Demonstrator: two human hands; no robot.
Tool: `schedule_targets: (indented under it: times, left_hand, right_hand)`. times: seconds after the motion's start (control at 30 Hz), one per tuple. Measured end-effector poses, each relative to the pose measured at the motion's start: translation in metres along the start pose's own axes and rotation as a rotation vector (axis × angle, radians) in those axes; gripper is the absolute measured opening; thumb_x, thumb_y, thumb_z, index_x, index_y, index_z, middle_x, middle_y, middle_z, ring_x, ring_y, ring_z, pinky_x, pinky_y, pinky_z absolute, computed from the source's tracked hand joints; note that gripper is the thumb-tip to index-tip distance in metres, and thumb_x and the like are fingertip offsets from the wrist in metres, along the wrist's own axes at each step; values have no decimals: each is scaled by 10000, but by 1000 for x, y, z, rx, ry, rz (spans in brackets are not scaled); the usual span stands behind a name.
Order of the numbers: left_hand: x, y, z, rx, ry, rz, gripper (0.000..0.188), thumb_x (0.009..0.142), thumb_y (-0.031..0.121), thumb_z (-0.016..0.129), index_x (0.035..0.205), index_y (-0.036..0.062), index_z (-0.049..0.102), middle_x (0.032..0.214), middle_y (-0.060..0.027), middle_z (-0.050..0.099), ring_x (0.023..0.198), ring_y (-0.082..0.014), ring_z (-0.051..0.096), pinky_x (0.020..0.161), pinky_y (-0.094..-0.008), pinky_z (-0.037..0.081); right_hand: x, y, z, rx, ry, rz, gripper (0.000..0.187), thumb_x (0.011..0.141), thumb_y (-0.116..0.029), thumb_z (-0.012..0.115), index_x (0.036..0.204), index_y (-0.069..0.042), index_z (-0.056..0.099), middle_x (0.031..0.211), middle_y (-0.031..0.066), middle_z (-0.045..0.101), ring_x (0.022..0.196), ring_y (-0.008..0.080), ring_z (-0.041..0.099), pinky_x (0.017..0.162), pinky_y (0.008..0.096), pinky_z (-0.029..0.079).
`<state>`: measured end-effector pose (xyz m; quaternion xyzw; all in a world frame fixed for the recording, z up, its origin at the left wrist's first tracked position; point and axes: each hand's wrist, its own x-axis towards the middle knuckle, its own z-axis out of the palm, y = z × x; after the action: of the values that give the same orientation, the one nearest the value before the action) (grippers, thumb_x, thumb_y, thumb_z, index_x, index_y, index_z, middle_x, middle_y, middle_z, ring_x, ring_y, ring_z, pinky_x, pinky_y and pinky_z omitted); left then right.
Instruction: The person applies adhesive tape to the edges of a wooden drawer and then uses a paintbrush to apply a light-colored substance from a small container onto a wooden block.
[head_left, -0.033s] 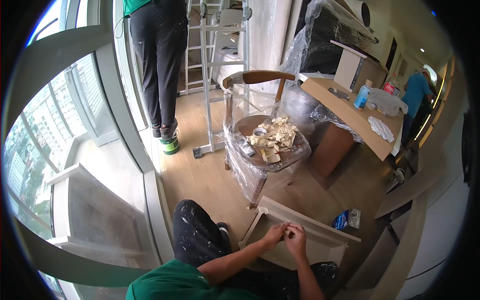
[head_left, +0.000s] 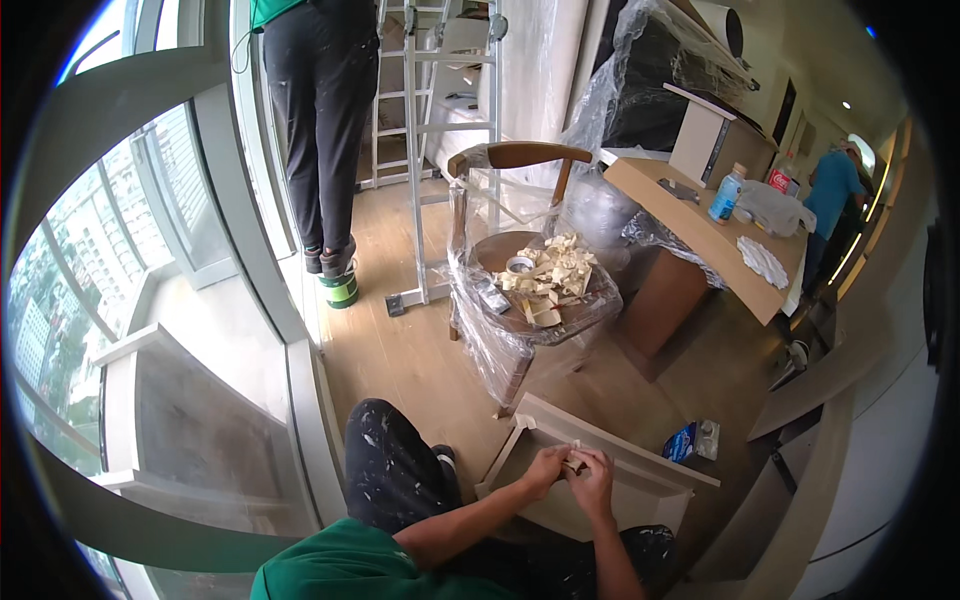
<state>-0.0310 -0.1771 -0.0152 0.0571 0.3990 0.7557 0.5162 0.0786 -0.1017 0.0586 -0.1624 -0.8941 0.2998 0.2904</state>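
Two grips: my left grip [head_left: 545, 472] and my right grip [head_left: 591, 480] meet at lower middle of the frame, fingertips drawn together, both seemingly pinched on one small pale piece [head_left: 573, 464].
Pale piece: between my fingertips, mostly covered by them; too small to tell what it is.
Drawer-like box: a pale, shallow box [head_left: 662, 459] lies beneath my grips in the view, lower middle to lower right; whether I touch it I cannot tell.
Box corner: a cream tape scrap [head_left: 525, 422] sits on its upper left corner.
Step in hand: fine fingertip work on the piece, I judge, perhaps teasing it apart or folding it.
Next move: it calls, I think, for a light pinch from both sides, so the piece neither tears nor drops into the box.
Chair: the plastic-wrapped chair [head_left: 525, 154], centre of the frame, bears crumpled cream scraps [head_left: 562, 268] and a tape roll [head_left: 519, 265].
Table: at upper right, cardboard [head_left: 650, 194] carries a blue bottle [head_left: 727, 194] and a white glove [head_left: 762, 262].
Floor: a blue packet [head_left: 682, 441] lies right of the box.
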Motion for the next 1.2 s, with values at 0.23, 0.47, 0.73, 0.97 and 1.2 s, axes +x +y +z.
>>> schedule_targets:
  times: [0.23, 0.47, 0.73, 0.97, 1.2]
  left_hand:
    - [1, 26, -35, 93, 78, -80, 536, 1064, 602, 448, 998, 113, 658, 759, 26, 556, 649, -105, 500, 606, -301, 424]
    - [-38, 63, 12, 88, -224, -404, 1014, 913, 905, 298, 1375, 49, 584, 1336, -92, 616, 1279, -236, 541, 1125, -416, 386]
    - [-52, 73, 7, -147, -203, -469, 691, 1028, 611, 540, 1400, 29, 508, 1294, -102, 599, 1246, -225, 564, 1095, -406, 450]
    - [-37, 76, -2, 38, -362, -223, 216, 1100, 275, 548, 1172, 110, 668, 1032, 26, 691, 961, -105, 642, 891, -295, 504]
    - [-33, 104, 0, 311, -84, -128, 162, 1072, 227, 575, 1150, 110, 655, 1072, 13, 671, 961, -109, 617, 850, -292, 498]
  right_hand:
    - [-1, 3, -12, 98, 25, 70, 471, 815, -157, 831, 1239, -5, 692, 1264, 169, 658, 1232, 366, 594, 1086, 437, 465]
    - [3, -24, -4, 13, 4, -90, 343, 934, -155, 721, 1237, 1, 684, 1173, 173, 695, 1120, 370, 629, 993, 464, 494]
    - [6, -24, -28, 67, 139, -85, 227, 935, -116, 691, 1147, -53, 740, 1132, 127, 716, 1117, 345, 629, 995, 454, 490]
    - [4, -28, -23, 87, 27, -66, 365, 958, -344, 712, 1189, -65, 756, 1376, 152, 606, 1293, 355, 547, 1102, 468, 430]
    - [7, -14, -35, 70, 196, 68, 357, 927, -326, 768, 1146, -46, 742, 1309, 154, 650, 1253, 349, 594, 1086, 437, 457]
